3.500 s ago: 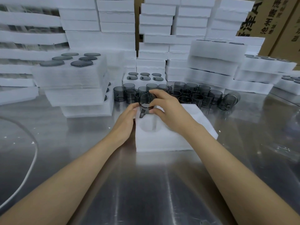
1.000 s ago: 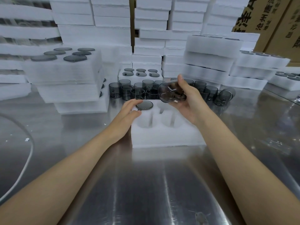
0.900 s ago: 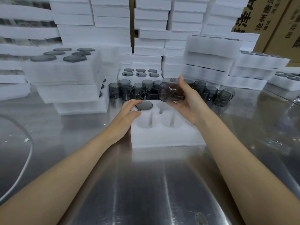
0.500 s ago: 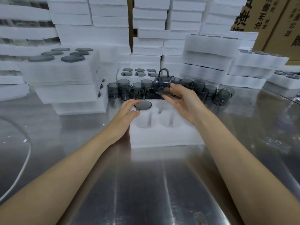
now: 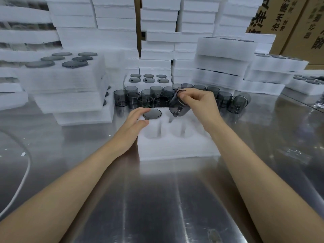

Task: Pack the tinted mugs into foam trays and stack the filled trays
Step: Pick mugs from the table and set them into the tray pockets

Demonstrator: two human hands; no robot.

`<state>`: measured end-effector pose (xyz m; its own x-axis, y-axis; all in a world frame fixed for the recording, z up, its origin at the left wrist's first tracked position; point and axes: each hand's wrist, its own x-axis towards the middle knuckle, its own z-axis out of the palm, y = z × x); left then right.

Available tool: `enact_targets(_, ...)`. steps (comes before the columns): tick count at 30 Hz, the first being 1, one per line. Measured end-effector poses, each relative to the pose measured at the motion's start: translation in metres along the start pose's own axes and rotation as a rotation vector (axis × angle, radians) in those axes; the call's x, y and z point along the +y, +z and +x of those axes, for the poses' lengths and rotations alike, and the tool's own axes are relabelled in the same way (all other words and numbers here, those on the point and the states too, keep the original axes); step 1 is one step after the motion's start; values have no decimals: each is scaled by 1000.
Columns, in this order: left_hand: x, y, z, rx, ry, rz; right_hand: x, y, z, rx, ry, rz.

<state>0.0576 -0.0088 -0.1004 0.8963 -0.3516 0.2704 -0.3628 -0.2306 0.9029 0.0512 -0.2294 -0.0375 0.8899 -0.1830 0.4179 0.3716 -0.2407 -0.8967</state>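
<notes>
The right hand's fingers (image 5: 186, 97) are closed on a dark mug (image 5: 178, 106). It is upside down now and has dropped to the foam tray (image 5: 177, 146), over an empty hole. The left hand (image 5: 133, 123) lies flat, holding nothing, steadying the tray beside a mug already in (image 5: 152, 113).

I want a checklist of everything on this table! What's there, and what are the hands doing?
Surface: shiny metal table, scuffed.
Job's things: foam tray, one mug seated upside down; loose mugs behind it.
Clutter: white crumbs at left.
Hands: left hand steadies the tray; right hand lowers a tilted mug toward the next hole.
Cables: white cable, far left.
Surroundings: filled tray stacks, cardboard boxes.
</notes>
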Motion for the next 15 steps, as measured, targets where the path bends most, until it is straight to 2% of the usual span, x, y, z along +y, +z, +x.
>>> enact_targets(4, 0, 0, 0, 0, -5, -11, 3, 2, 0, -43, -19, -65)
enact_targets(8, -1, 0, 1, 3, -4, -17, 9, 9, -3, -179, -103, -327)
enact_targets(15, 0, 1, 1, 9, -8, -31, 9, 7, -2, -152, -223, -660)
